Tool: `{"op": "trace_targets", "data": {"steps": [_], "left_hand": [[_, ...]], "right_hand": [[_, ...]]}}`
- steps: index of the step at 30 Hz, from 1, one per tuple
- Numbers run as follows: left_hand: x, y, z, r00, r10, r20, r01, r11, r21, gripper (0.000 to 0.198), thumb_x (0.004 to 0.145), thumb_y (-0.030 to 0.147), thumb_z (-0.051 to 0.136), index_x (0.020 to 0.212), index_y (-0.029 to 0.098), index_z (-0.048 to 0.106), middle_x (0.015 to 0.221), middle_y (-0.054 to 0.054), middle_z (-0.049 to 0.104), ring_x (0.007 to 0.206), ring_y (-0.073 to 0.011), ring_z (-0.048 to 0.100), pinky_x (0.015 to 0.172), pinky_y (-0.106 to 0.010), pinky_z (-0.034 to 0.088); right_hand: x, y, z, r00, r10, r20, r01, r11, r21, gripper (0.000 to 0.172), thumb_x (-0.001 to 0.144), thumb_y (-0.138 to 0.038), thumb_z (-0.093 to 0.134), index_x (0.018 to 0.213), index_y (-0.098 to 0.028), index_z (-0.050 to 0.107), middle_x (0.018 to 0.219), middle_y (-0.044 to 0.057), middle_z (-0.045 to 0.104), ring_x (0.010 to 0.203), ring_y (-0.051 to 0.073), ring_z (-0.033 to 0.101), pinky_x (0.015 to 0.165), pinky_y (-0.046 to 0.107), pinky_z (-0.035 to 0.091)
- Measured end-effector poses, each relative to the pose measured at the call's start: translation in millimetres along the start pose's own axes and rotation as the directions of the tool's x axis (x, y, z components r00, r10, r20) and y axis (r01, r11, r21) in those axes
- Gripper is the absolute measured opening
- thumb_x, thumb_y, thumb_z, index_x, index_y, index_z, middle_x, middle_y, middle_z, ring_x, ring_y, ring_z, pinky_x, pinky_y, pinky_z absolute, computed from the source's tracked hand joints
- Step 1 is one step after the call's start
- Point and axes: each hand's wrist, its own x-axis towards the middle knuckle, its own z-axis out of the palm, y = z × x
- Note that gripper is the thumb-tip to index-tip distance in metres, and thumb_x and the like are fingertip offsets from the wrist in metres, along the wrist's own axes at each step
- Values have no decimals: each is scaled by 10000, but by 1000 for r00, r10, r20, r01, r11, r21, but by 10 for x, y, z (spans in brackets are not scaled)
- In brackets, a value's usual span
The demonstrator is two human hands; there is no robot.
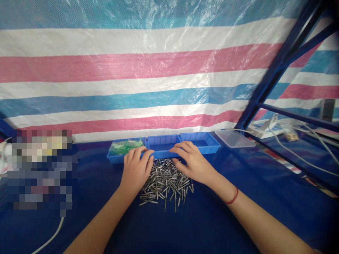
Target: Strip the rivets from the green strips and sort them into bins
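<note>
Bare forearms [258,217], fingers [180,151] loosely parted beside rivets [167,180]

The right hand [194,163] partly hides the blue trays [161,154].

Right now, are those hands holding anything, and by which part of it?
Nothing visible is held: the left hand and right hand are open, either side of the metal pins.

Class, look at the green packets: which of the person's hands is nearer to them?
Left. The left hand is just in front of the green packets, toward their right end; the right hand is farther off to the right.
</note>
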Motion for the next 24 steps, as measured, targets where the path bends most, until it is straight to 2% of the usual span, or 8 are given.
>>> {"op": "trace_targets", "data": {"steps": [3,8,14,24], "left_hand": [[33,-121,-31,998,-15,68,8,993,115,271,929,295,447,1140,237,607,1108,-91,611,1019,-280,516,854,-436,379],[94,-282,-69,983,61,173,-87,985,147,262,915,214,466,1149,232,583,1033,-66,662,962,-259,565,833,-412,394],[128,-373,-104,968,127,218,-140,989,47,231,907,157,473,1091,179,610,983,-79,676,916,-245,607,821,-382,445],[109,-389,-126,955,141,260,-141,990,-21,246,905,153,475,1117,170,599,1044,-83,674,966,-244,592,874,-400,447]], "right_hand": [[12,149,70,999,33,-13,-35,993,-116,340,899,-195,463,1223,-216,567,1173,107,618,1150,280,482,1005,510,306],[35,295,183,997,55,60,-47,992,-117,363,889,-97,422,1173,-241,597,1008,68,677,1009,221,576,1062,529,231],[59,339,227,996,26,80,-27,1000,5,442,816,14,397,1152,-187,601,943,70,669,906,198,603,1037,481,331],[11,298,158,997,-1,82,-3,999,54,397,828,8,397,1109,-182,605,869,57,662,836,186,606,1021,488,370]]}}
